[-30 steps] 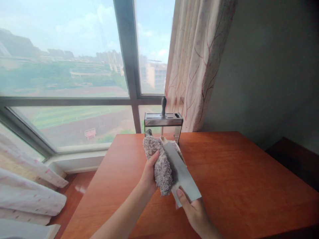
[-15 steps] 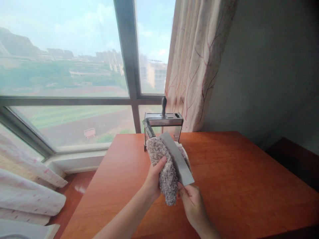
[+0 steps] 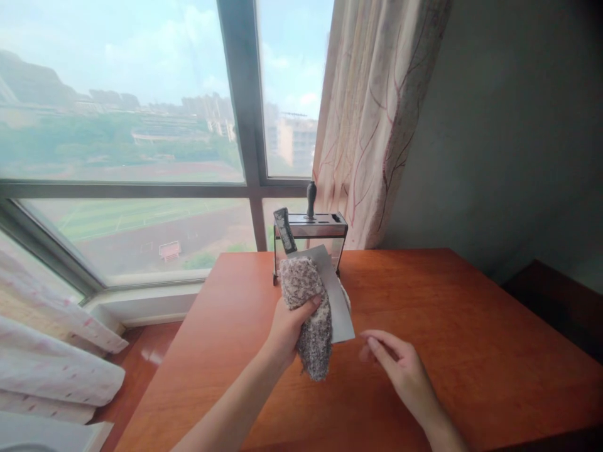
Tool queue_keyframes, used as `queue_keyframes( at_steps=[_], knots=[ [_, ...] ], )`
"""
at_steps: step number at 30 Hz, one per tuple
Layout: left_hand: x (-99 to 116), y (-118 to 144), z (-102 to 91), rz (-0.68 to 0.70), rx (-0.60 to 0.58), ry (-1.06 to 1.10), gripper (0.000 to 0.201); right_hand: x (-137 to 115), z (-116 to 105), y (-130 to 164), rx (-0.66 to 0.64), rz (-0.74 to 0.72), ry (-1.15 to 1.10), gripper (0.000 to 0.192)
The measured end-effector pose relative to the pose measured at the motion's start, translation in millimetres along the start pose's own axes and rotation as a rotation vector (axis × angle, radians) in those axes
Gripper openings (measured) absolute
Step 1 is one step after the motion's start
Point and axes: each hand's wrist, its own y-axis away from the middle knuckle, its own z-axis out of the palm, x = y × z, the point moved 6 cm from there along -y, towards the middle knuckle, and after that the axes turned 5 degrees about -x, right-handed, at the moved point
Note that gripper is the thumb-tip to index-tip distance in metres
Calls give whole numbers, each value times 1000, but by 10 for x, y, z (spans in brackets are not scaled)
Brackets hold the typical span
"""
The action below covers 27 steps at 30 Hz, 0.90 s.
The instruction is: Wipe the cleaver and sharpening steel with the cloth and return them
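Note:
My left hand (image 3: 288, 329) is wrapped around a fuzzy grey cloth (image 3: 306, 282), folded against a cleaver. The cleaver's broad metal blade (image 3: 340, 311) sticks out from the cloth's right side, and its dark, worn handle (image 3: 284, 230) points up and away from me. Part of the blade is hidden under the cloth. A sliver of cloth shows along the blade's far right edge. To the right of the blade's lower corner, my right hand (image 3: 398, 364) hovers over the table, apart from cloth and blade, its fingers loosely bent with nothing in them.
Behind the cleaver, a metal-framed knife holder (image 3: 316, 225) stands at the table's far edge, with a black handle (image 3: 311, 199) rising from it. The reddish wooden table (image 3: 471, 326) lies below my hands. Beyond are a window, a patterned curtain (image 3: 377, 113) and a dark wall.
My right hand has let go near the cloth's lower right side and moved right. The cleaver and cloth have turned slightly more upright in my left hand.

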Motion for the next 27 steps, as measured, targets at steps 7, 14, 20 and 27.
queue_keyframes(
  at_steps=[7,14,20,27],
  knots=[
    [25,2,114,77,-137,-354,30,-1024,-389,-504,132,-291,210,35],
    [44,113,298,104,-382,-482,37,-1717,-221,-1105,49,-422,347,60],
    [40,97,297,79,-431,-514,37,-1741,-143,-1272,-57,-372,373,30],
    [8,116,294,37,-509,-508,40,-1813,-462,-1421,69,-397,229,41]
  ],
)
